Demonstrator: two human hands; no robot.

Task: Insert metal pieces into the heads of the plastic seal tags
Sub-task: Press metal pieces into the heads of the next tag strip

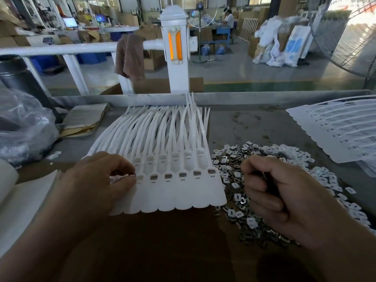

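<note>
Head view: left hand (97, 180) pinches a shiny metal piece (131, 175) at flat white plastic tags (179, 192); right hand (272, 198) curled over loose square clip pile (230, 176), contents unclear.

grey table (244, 123) bears tags (173, 192), metal pieces (230, 176)

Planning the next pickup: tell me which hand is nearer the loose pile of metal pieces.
Right. The right hand is over the pile of metal pieces; the left hand is across the seal tag strip, pinching a metal piece at its left end.
</note>
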